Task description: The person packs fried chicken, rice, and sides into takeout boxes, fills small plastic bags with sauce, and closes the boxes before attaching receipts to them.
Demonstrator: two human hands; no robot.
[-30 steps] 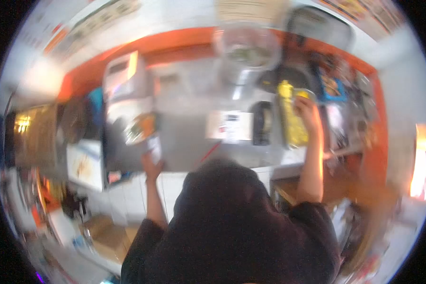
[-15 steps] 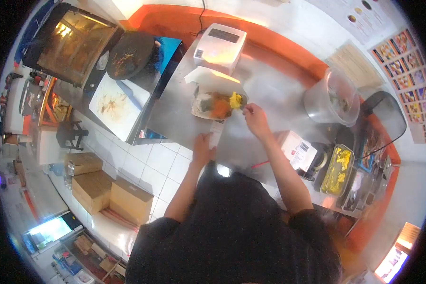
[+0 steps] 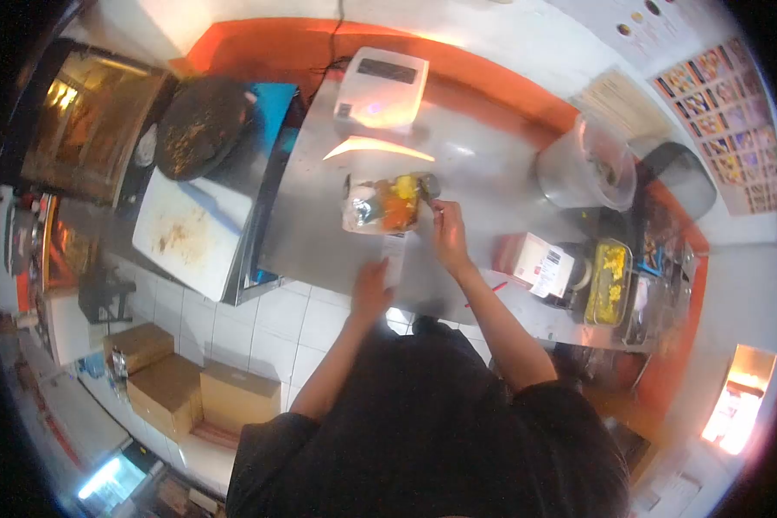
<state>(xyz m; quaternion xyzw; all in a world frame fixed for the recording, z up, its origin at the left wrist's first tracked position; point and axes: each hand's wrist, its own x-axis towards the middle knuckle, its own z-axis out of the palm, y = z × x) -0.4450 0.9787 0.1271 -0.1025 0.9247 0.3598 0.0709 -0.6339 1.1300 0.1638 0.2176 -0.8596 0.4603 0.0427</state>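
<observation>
My right hand (image 3: 448, 231) is closed around the handle of a spoon (image 3: 428, 184), whose bowl is at the right side of an open takeaway box (image 3: 375, 226). Inside the box are white rice, orange-red food and a yellow portion (image 3: 403, 187) close to the spoon. The raised lid (image 3: 380, 148) tilts back behind the food. A white paper slip (image 3: 394, 257) extends from the box's front side toward me. Fingers of my left hand (image 3: 371, 289) are closed at the slip's left edge, slightly blurred.
A white printer (image 3: 382, 89) stands behind the box. To the right are a clear tub (image 3: 585, 168), a small carton (image 3: 537, 263) and a tray of yellow food (image 3: 609, 283). A stained cutting board (image 3: 186, 233) and round dark block (image 3: 200, 128) lie left. Cardboard boxes (image 3: 166, 393) are on the floor.
The view has shifted, so the counter sits differently. The spoon shows more plainly beside the yellow food, with my right hand just below it. My left hand stays by the slip.
</observation>
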